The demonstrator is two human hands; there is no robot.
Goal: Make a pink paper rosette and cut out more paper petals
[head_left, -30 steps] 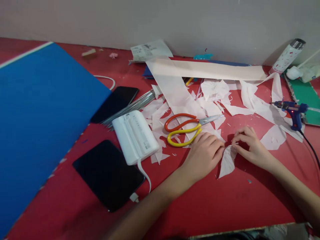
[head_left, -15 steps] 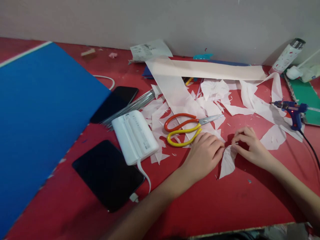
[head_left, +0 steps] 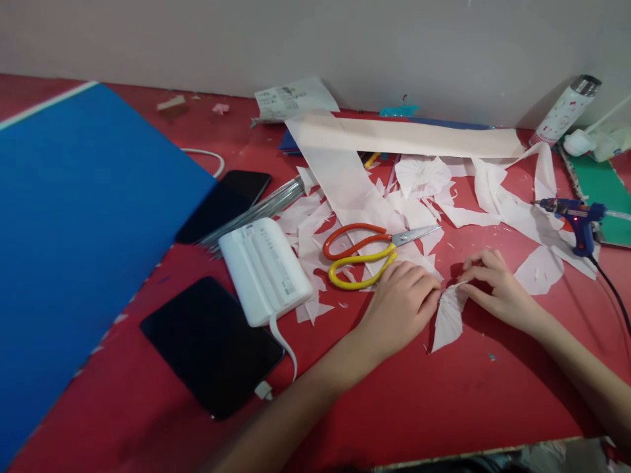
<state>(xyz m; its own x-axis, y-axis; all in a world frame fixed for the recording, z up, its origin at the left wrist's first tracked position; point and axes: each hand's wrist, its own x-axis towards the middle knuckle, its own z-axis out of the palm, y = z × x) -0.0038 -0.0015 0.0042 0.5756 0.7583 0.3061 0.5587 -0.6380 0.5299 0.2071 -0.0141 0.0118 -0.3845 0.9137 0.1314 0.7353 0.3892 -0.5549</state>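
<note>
In the head view, little differs from half a second ago: the left hand point(head_left: 405, 297) has its fingertips closed on one end of the top edge of a small, pleated piece of thin white paper point(head_left: 449, 320), and the right hand point(head_left: 495, 289) nips the other end between thumb and forefinger; red surface stretches from the paper to the near edge of the red desk point(head_left: 444, 404), while orange-and-yellow-handled metal scissors point(head_left: 393, 241) lie just beyond the left hand, loose white paper scraps point(head_left: 414, 211) spreading toward the far edge
</note>
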